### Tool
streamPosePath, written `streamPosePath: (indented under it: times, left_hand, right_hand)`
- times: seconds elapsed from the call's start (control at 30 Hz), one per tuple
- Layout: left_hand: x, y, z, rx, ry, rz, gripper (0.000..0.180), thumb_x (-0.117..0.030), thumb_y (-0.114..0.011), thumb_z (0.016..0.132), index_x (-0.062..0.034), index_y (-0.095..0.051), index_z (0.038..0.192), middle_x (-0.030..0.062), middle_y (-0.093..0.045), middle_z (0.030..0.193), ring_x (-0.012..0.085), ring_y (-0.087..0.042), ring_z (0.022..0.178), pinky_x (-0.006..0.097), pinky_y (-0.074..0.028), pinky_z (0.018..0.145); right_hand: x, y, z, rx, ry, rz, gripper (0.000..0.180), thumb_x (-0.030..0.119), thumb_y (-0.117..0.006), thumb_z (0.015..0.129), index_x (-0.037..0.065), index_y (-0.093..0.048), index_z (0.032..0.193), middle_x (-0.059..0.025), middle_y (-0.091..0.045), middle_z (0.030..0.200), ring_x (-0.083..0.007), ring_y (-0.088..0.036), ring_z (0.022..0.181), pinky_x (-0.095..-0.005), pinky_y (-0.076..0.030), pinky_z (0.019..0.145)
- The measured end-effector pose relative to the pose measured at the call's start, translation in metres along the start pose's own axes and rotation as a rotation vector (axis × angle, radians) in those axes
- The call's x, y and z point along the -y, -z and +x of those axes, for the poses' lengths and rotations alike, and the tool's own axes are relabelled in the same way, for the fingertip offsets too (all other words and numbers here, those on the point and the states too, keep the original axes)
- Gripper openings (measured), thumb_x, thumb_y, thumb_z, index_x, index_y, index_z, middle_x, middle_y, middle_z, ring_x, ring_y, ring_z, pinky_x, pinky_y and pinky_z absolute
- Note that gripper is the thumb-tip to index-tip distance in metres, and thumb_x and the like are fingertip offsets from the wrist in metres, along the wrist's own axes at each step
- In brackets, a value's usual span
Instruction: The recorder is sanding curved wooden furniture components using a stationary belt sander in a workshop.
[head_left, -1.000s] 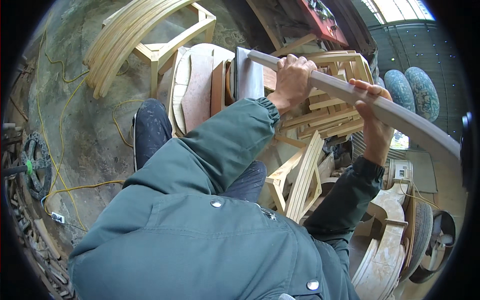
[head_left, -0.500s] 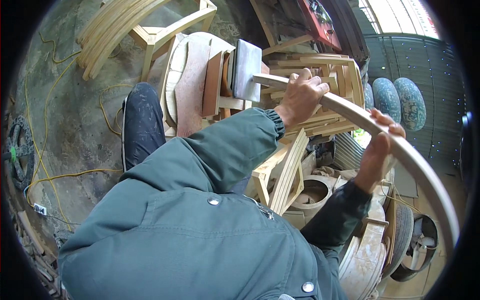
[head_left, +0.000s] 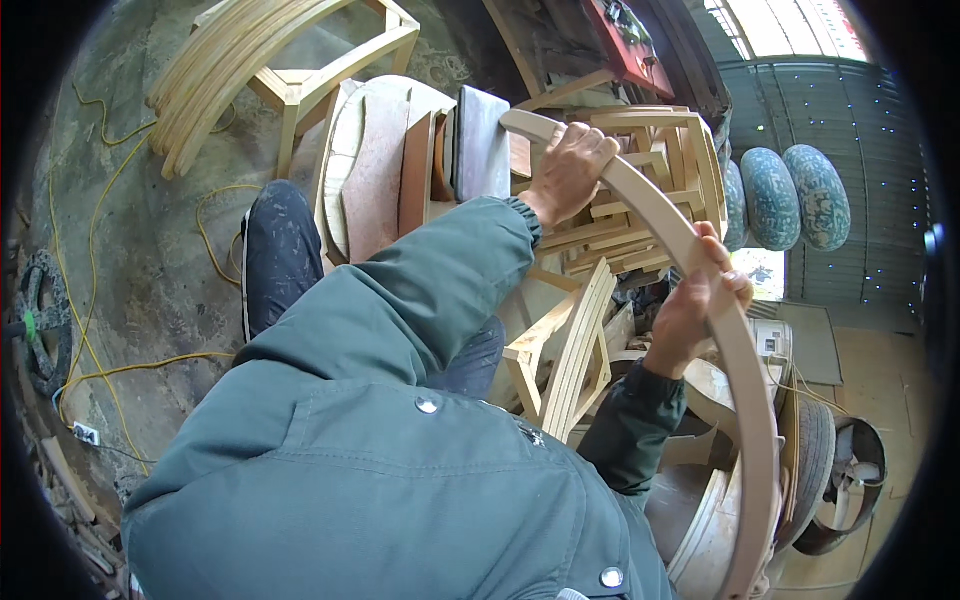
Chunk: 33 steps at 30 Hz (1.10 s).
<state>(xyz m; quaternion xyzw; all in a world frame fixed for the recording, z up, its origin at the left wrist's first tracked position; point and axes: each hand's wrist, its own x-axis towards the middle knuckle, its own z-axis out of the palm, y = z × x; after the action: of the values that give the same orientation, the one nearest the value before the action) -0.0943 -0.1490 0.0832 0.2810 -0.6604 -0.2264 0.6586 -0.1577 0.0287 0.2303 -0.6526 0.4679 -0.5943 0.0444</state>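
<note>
A long curved wooden strip (head_left: 752,410) arcs from the upper middle down to the lower right, its broad pale face turned up. Near its far end my left hand (head_left: 572,172) is wrapped over it, knuckles up. Farther along, my right hand (head_left: 700,308) grips the strip at mid-length, fingers curled over its outer edge. The strip's far tip lies at the edge of an upright grey flat-faced pad (head_left: 483,145); whether the two touch I cannot tell. Beside the pad stand a brown board (head_left: 416,180) and a pinkish worn panel (head_left: 375,180).
Stacked wooden frames (head_left: 690,165) stand beyond my hands. Curved strips (head_left: 235,75) rest on a frame at the upper left. More strips (head_left: 575,350) lean below my left hand. Yellow cords (head_left: 92,240) cross the floor. A fan (head_left: 850,475) and a tyre (head_left: 810,455) sit at right.
The strip has turned so its broad face shows, and its near end has swung inward to the left. Both hands have moved left, the right one also downward, keeping hold.
</note>
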Motion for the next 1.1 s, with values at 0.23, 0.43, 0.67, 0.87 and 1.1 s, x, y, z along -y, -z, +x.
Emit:
streamPosePath:
  times: [0.23, 0.43, 0.67, 0.87, 1.1]
  left_hand:
    - [0.010, 0.012, -0.007, 0.140, -0.087, 0.072, 0.029, -0.007, -0.067, 0.086, -0.0124, -0.064, 0.114, 0.0099, -0.064, 0.114, 0.0329, -0.057, 0.122, 0.056, -0.041, 0.113]
    - [-0.023, 0.033, -0.030, 0.163, -0.154, 0.103, 0.036, -0.007, -0.072, 0.079, -0.0079, -0.062, 0.113, 0.0130, -0.063, 0.111, 0.0360, -0.058, 0.118, 0.055, -0.041, 0.109]
    - [-0.093, 0.053, -0.035, 0.758, -0.280, -0.106, 0.048, -0.019, -0.088, 0.069, -0.0103, -0.064, 0.110, 0.0096, -0.068, 0.095, 0.0314, -0.069, 0.095, 0.044, -0.055, 0.083]
    - [-0.154, 0.071, -0.063, 1.106, -0.108, -0.375, 0.048, -0.040, -0.086, 0.078, -0.0091, -0.065, 0.108, 0.0155, -0.072, 0.091, 0.0361, -0.073, 0.089, 0.046, -0.056, 0.076]
    - [-0.098, 0.136, -0.121, 0.779, 0.047, -0.147, 0.046, -0.020, -0.093, 0.072, -0.0061, -0.073, 0.111, 0.0144, -0.073, 0.096, 0.0317, -0.074, 0.086, 0.039, -0.059, 0.076]
  right_hand:
    - [-0.007, -0.015, -0.056, -0.087, -0.030, 0.005, 0.034, 0.001, -0.065, 0.092, 0.018, -0.050, 0.117, -0.0216, -0.063, 0.138, -0.0411, -0.050, 0.142, -0.0592, -0.031, 0.124]
    - [0.018, 0.033, -0.083, 0.012, -0.056, -0.045, 0.036, 0.001, -0.063, 0.090, 0.017, -0.051, 0.120, -0.0212, -0.061, 0.140, -0.0425, -0.050, 0.142, -0.0593, -0.031, 0.123]
    - [0.064, 0.087, -0.110, -0.334, -0.170, 0.211, 0.025, 0.012, -0.066, 0.096, 0.016, -0.053, 0.117, -0.0181, -0.068, 0.124, -0.0408, -0.060, 0.129, -0.0600, -0.039, 0.117]
    - [0.127, 0.153, -0.088, -0.385, 0.074, 0.503, 0.022, 0.027, -0.064, 0.104, 0.013, -0.054, 0.119, -0.0044, -0.057, 0.098, -0.0235, -0.058, 0.097, -0.0508, -0.047, 0.102]
    - [0.143, 0.211, -0.105, -0.724, -0.021, 0.657, 0.026, 0.031, -0.067, 0.103, 0.007, -0.062, 0.112, -0.0068, -0.054, 0.097, -0.0219, -0.054, 0.095, -0.0405, -0.048, 0.093]
